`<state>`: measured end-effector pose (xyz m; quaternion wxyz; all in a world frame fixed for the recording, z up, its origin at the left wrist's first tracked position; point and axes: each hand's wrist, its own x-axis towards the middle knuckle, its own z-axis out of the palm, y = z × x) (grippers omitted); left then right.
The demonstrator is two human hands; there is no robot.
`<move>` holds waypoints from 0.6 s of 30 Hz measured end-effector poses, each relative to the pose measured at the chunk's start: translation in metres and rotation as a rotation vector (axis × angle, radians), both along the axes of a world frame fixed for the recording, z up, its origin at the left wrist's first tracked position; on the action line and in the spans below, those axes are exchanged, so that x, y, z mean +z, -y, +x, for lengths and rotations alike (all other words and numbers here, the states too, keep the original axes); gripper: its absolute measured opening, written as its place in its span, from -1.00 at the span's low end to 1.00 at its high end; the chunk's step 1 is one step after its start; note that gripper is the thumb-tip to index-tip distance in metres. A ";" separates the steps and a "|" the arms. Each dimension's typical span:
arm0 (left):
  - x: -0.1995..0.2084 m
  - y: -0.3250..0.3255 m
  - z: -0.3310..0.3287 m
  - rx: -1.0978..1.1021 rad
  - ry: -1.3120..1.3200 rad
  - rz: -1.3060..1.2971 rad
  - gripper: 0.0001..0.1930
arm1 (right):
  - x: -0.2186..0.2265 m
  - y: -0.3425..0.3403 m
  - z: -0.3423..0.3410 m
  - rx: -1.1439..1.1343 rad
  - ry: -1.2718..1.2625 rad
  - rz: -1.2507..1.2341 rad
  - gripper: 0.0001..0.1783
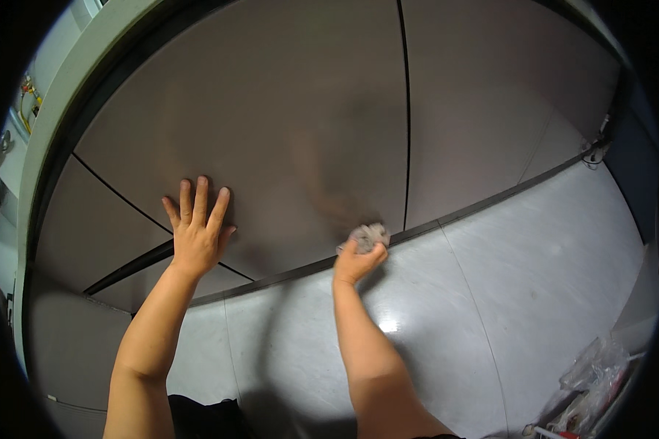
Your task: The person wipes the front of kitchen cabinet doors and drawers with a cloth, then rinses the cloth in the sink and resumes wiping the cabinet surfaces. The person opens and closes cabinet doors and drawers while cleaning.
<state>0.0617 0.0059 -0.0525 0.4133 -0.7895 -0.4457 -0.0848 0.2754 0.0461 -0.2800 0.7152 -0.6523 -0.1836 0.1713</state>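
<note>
Over on the left, the left hand [200, 235] was splayed flat against a brownish-grey panel [285, 124], nothing in it. Further right and a bit lower, the right hand [359, 265], easily the nearer one, gripped a cloth [372, 235] at its far end, by the panel's bottom edge. Cloth looked greyish, crumpled and roundish, no clear long axis tbh.

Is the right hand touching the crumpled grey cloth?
Touching. The head view shows the right hand gripping the crumpled grey cloth, with no gap between them.
</note>
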 end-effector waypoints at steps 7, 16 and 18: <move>0.000 -0.007 0.008 0.002 -0.085 0.033 -0.07 | 0.038 -0.010 -0.040 0.218 0.689 0.529 -0.53; 0.000 -0.003 0.002 -0.043 -0.046 0.021 -0.09 | -0.013 0.019 0.046 0.275 0.623 0.320 -0.58; -0.005 -0.005 0.000 -0.042 -0.019 0.006 -0.07 | 0.047 0.003 0.054 0.186 0.696 0.472 -0.57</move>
